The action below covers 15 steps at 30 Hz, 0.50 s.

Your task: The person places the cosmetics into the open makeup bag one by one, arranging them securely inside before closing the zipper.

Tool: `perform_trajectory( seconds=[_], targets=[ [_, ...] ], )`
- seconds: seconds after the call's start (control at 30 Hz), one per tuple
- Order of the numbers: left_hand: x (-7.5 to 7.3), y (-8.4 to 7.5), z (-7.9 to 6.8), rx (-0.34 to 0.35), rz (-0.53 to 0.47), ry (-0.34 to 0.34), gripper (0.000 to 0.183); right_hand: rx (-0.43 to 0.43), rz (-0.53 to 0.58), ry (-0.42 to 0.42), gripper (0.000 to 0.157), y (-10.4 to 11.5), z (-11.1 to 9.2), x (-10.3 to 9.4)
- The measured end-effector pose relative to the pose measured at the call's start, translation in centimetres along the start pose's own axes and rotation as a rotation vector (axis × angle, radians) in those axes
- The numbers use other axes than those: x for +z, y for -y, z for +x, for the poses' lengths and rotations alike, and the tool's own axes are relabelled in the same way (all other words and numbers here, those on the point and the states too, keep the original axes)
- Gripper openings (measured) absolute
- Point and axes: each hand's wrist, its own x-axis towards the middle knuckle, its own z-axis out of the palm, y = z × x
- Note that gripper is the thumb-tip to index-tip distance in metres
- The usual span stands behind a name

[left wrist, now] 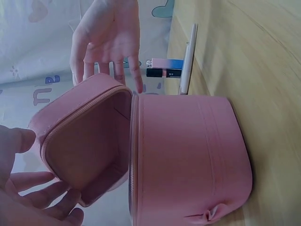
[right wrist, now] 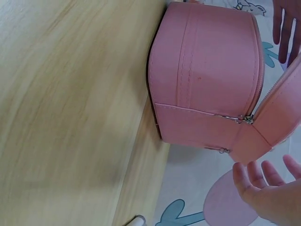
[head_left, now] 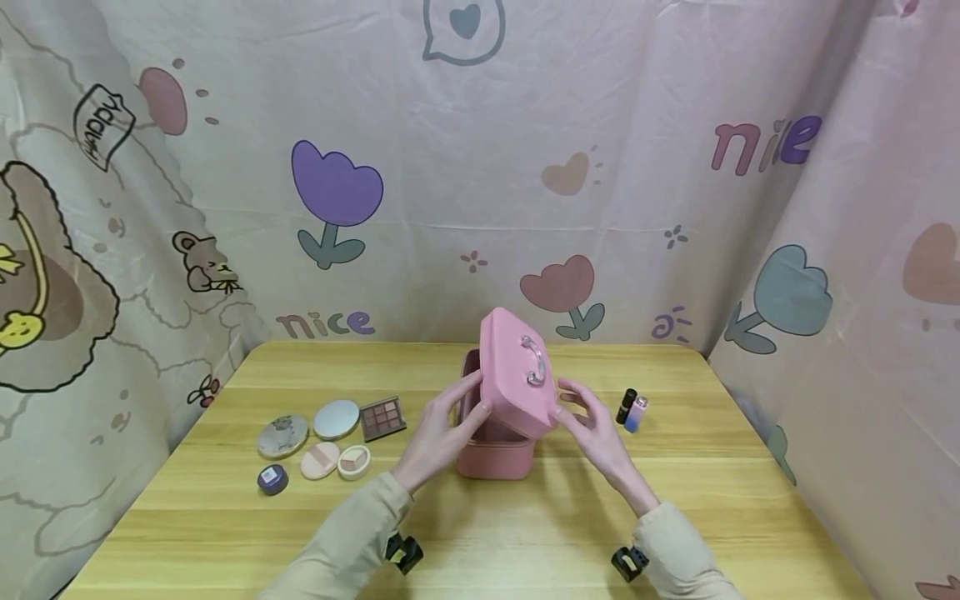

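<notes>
The pink case (head_left: 495, 462) stands lower centre of the head view, its tilted lid (head_left: 510, 375) clamped between thumb and fingers of the left hand (head_left: 442, 429), while the right hand (head_left: 596, 427), fingers apart, touches its corner (presumably to steady the tilt).

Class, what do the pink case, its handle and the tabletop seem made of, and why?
Pink case: probably imitation leather with a soft sheen; its seams are stitched.
Handle: shiny, perhaps metal or plated plastic, given its silvery highlights.
Tabletop: smooth wood or wood-look laminate, showing pale grain.
</notes>
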Motion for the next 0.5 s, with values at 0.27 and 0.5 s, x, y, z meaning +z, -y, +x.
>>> perform_trajectory(
  seconds=[0.27, 0.5],
  targets=[
    [0.46, -0.5, 0.49, 0.076, -0.002, 0.009, 0.05, -0.017, 0.033, -0.027, 0.049, 0.2, -0.1, -0.02],
    [0.97, -0.89, 0.89, 0.082, -0.038, 0.026, 0.052, -0.036, 0.026, -0.048, 0.048, 0.38, -0.2, -0.06]
  ],
)
